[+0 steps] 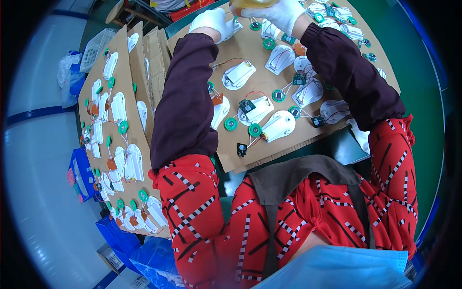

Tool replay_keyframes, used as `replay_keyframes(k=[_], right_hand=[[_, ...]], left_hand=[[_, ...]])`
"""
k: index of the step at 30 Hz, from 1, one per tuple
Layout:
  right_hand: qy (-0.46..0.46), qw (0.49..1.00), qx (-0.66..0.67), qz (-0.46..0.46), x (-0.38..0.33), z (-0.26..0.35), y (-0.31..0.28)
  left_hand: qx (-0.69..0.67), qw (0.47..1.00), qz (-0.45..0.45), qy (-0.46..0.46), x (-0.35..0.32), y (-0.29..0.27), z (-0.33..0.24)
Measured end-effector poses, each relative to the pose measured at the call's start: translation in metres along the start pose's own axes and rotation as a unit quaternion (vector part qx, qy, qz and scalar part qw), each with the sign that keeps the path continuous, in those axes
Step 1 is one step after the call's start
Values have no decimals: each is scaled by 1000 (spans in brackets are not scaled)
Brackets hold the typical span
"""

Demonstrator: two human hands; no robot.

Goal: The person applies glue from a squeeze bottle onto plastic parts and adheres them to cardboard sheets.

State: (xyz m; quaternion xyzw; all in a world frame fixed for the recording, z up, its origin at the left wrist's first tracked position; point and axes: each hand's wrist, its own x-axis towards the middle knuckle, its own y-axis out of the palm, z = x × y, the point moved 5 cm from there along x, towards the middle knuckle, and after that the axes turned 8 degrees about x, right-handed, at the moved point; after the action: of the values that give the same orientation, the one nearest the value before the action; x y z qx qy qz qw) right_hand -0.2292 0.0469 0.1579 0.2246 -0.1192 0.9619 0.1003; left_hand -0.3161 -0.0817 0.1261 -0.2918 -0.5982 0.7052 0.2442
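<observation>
Both my hands wear white gloves and reach to the far edge of the view. My left hand (210, 22) is closed at the side of a white plastic housing (234, 28), its thumb side against it. My right hand (285, 15) is wrapped round a translucent amber container (255, 4), cut off by the upper edge. Below my hands, white housings lie on a cardboard sheet (236, 161), wired to round green-rimmed parts and small circuit boards. Among them are a housing with a rectangular block (239, 74), a green-rimmed round part (231, 124) and a green circuit board (247, 106).
To my left, another cardboard sheet (137, 91) carries several more wired housings. Blue bins (83, 173) and a pale crate (97, 49) stand beyond it. A white cloth-like piece (358, 136) lies at the near right edge. The green floor (423, 96) shows at right.
</observation>
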Motion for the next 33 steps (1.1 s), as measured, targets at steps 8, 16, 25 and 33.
replay_keyframes(k=[8, 16, 25, 33], right_hand=[[-43, 995, -73, 48, -19, 10, -9], [-23, 999, 13, 43, -26, 14, -18], [7, 996, -53, 70, -27, 13, -15], [57, 998, -14, -13, -49, 23, -23]], left_hand=[[6, 1000, 12, -12, -15, -2, -6], [10, 1000, -4, -9, -12, -5, -17], [4, 1000, 16, -9, -16, -3, -16], [-25, 1000, 4, 1, -23, 2, -16]])
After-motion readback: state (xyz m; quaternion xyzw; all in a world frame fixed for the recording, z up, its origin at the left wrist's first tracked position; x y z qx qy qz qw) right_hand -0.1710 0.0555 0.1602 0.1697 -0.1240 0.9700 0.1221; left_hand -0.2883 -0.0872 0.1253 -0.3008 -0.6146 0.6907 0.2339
